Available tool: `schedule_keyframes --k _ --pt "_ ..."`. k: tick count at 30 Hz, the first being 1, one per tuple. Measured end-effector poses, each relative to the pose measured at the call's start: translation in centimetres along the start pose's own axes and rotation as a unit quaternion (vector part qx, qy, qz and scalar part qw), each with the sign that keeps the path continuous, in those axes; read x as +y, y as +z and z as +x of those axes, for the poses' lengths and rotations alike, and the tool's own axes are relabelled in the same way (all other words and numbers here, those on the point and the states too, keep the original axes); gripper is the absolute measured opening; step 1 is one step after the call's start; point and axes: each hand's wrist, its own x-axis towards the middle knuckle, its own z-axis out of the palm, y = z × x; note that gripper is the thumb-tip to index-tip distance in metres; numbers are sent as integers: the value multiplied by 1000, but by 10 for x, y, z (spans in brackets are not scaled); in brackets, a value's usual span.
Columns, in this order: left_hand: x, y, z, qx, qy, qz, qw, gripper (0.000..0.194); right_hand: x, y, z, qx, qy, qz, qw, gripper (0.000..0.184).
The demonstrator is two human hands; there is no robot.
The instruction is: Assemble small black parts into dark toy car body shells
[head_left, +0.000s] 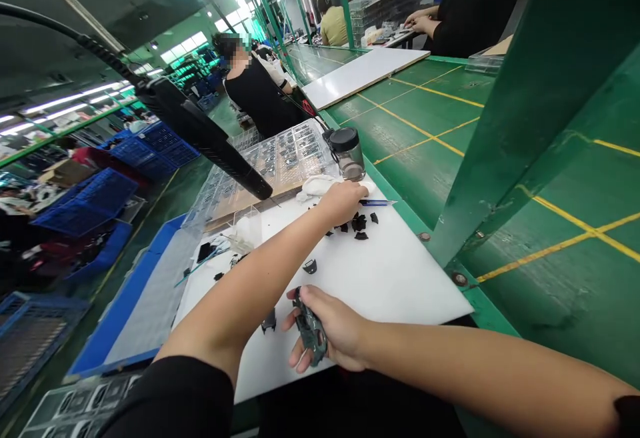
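Observation:
My right hand (340, 331) is closed around a dark grey toy car body (311, 335), thumb on its upper end and fingers beneath. My left hand (343, 203) reaches across to the far part of the white work board (400, 271), fingers curled down and mostly hidden. Beside it lie a white cloth (317, 187) and a slim blue pointed tool (377, 203); what the fingers grip does not show. Small black pieces (359, 223) are scattered just below that hand. A small dark part (310, 266) rests mid-board, and another grey part (269, 320) sits left of the car body.
A dark-lidded jar (347, 151) stands behind my left hand. Clear compartment trays (295, 151) hold several parts. A black cylindrical device (205, 135) hangs over the board's left side. A green post (510, 111) rises at right. Co-workers (260, 91) sit farther back.

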Motion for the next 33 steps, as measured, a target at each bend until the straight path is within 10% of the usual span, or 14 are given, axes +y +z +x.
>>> schedule_keyframes --k 5,11,17,28,33 --pt "5 -25 -40 87 -4 5 996 28 -16 15 -11 30 1 36 999 32" --pt "23 -67 -189 201 -77 -40 976 25 -43 42 -28 116 42 68 990 25" --pt "61 -31 -302 203 -275 -100 935 16 -43 26 -27 111 20 33 993 33" --pt "63 50 -300 153 -224 -143 952 28 -40 -9 -33 67 -5 31 997 45" --pt "63 59 -307 231 -243 -171 926 25 -39 -4 -34 54 -3 49 997 44"
